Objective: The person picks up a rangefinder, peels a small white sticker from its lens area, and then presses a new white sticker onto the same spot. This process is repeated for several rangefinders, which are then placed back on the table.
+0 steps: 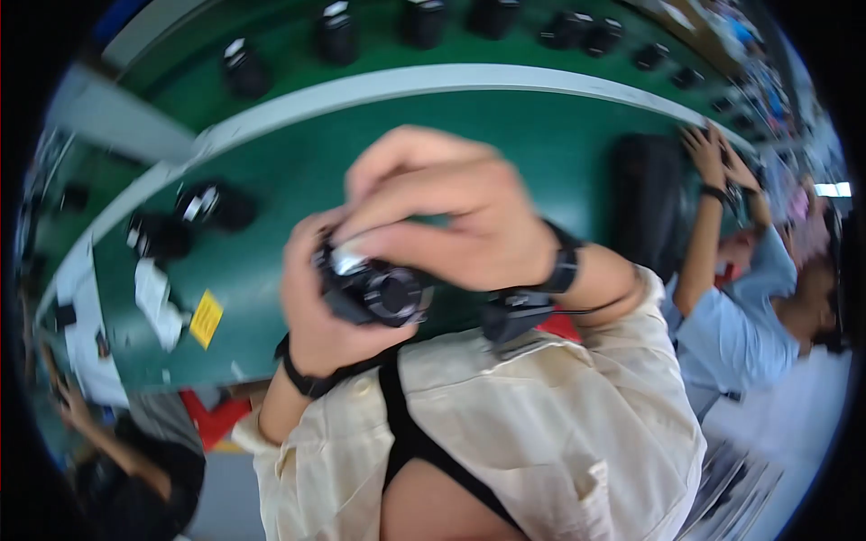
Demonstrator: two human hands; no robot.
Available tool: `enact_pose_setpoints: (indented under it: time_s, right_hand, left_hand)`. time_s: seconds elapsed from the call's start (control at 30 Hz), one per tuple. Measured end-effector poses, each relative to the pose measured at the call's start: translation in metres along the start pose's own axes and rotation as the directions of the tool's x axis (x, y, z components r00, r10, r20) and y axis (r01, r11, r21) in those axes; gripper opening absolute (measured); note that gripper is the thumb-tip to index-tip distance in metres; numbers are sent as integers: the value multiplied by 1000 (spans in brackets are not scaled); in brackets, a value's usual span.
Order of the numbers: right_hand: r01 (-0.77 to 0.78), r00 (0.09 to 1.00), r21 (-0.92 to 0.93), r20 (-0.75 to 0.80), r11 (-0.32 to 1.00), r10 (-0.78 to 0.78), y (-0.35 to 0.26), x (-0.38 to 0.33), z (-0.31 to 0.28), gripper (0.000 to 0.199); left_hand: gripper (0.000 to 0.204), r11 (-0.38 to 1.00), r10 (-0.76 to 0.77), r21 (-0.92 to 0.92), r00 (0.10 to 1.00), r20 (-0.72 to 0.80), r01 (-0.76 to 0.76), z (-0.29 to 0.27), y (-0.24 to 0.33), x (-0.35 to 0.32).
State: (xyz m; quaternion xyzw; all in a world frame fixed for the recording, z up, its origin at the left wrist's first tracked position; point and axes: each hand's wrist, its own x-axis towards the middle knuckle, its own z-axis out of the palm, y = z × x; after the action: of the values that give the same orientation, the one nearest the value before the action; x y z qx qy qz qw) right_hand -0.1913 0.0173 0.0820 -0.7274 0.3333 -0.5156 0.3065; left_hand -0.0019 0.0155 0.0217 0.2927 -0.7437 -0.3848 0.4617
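A black device (390,296) with a round, ringed, lens-like end is held above the green tabletop, close to my body. My left hand (307,293) wraps around it from the left and below. Over its upper side bends my right hand (451,212), thumb and fingers drawn together at a shiny silver patch (350,261) on the device. Whether a small separate piece sits between those fingertips is hidden, and motion blurs the hands. Black bands circle both wrists, and a small black box (514,316) with a cable hangs by the right one.
Two similar black devices (216,206) stand left, near crumpled white paper (158,302) and a yellow label (207,319). Beyond a pale rail (433,79), several black devices (424,22) form a row. A long black object (645,198) lies right, beside a co-worker's hands (713,158). Another person (135,460) works lower left.
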Motion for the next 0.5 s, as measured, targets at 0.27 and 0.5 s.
enact_pose_setpoints:
  time_s: [0.27, 0.5]
  right_hand:
    - [279, 954, -260, 189, 924, -235, -2, 13, -6, 25]
    - [403, 906, -352, 287, 845, -313, -5, 17, -5, 30]
  left_hand:
    - [89, 982, 160, -107, 987, 15, -158, -2, -12, 5]
    - [86, 980, 152, -133, 988, 36, -146, -3, -14, 5]
